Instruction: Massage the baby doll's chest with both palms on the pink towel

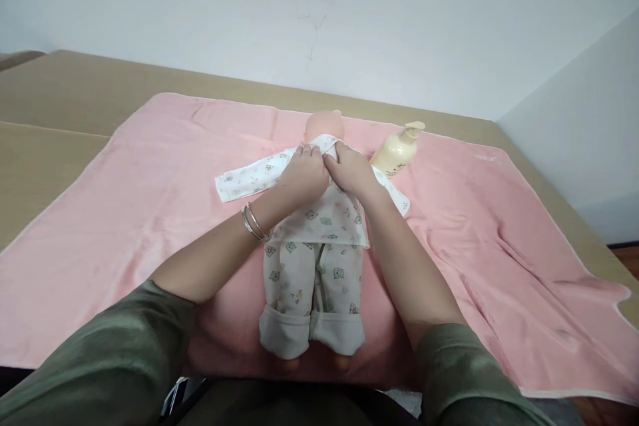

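Note:
A baby doll (323,125) lies on its back, its head toward the wall and its feet toward me. It wears a white printed baby shirt (327,223) and matching trousers (289,279) with rolled-up cuffs. Both of my hands meet at the upper front of the shirt, just below the collar. My left hand (307,175), with curled fingers, grips the cloth; two silver bangles circle that wrist. My right hand (351,170) pinches the shirt's edge beside it. The fingertips partly hide whatever fastening is there. The sleeves spread out to both sides.
Under the doll is a pink blanket (164,213) with some creases, spread over a wooden table (100,80). A cream pump bottle (397,152) lies tilted by the doll's sleeve on the right. Behind the table rises a white wall (399,33).

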Demonstrator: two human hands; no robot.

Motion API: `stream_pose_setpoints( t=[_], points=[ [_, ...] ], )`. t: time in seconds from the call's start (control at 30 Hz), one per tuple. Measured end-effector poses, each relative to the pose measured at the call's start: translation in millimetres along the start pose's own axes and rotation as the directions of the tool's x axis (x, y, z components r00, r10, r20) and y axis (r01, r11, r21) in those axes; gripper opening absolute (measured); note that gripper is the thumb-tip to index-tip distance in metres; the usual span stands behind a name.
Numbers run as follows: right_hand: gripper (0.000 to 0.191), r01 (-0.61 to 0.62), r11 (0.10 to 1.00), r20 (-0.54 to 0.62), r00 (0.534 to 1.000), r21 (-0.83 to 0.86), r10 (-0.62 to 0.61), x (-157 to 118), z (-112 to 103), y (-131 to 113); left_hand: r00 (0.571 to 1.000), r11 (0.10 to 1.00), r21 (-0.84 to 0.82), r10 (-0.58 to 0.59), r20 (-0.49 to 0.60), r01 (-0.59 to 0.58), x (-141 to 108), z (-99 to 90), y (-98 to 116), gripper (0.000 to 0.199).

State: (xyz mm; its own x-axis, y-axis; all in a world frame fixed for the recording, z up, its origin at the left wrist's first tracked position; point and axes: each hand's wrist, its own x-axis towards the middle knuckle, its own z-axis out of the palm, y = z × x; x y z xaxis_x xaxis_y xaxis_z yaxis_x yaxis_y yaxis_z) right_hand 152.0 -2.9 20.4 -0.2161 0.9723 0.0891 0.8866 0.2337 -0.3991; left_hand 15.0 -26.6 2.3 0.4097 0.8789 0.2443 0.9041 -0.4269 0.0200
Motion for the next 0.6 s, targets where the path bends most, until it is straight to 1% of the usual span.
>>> stream_pose_setpoints(
  t=[0.03,0.07,0.13,0.2,0.33,0.47,0.53,0.6],
  points=[
    [0.048,0.002,1.000,-0.002,1.000,-0.024,-0.002,-1,0,-2,0.999,0.999,-0.037,-0.009,0.035,0.010,0,-4.5,-2,0.045],
    [0.049,0.005,0.999,-0.002,1.000,-0.053,-0.005,-3,-1,-5,0.997,0.994,-0.090,-0.050,0.067,0.055,1,-8.5,-4,0.043],
    [0.051,0.007,0.993,0.001,1.000,-0.114,-0.007,-6,-1,-12,0.979,0.962,-0.197,-0.168,0.117,0.189,4,-13.9,-10,0.041],
    [0.052,-0.008,0.987,0.013,1.000,-0.160,0.010,-12,-3,-19,0.962,0.929,-0.260,-0.237,0.134,0.265,8,-15.5,-15,0.041],
    [0.049,-0.060,0.976,0.065,0.995,-0.209,0.075,-23,-9,-31,0.962,0.915,-0.298,-0.251,0.106,0.271,13,-11.8,-20,0.040],
    [0.045,-0.031,0.970,0.078,0.996,-0.240,0.051,-26,-12,-34,0.948,0.900,-0.298,-0.299,0.111,0.319,14,-5.8,-20,0.043],
    [0.045,-0.039,0.976,0.070,0.996,-0.216,0.055,-22,-10,-30,0.955,0.916,-0.270,-0.286,0.076,0.296,13,-1.8,-20,0.043],
    [0.046,-0.052,0.984,0.053,0.997,-0.168,0.061,-16,-7,-24,0.967,0.939,-0.236,-0.254,0.016,0.251,12,2.6,-19,0.042]
  ],
)
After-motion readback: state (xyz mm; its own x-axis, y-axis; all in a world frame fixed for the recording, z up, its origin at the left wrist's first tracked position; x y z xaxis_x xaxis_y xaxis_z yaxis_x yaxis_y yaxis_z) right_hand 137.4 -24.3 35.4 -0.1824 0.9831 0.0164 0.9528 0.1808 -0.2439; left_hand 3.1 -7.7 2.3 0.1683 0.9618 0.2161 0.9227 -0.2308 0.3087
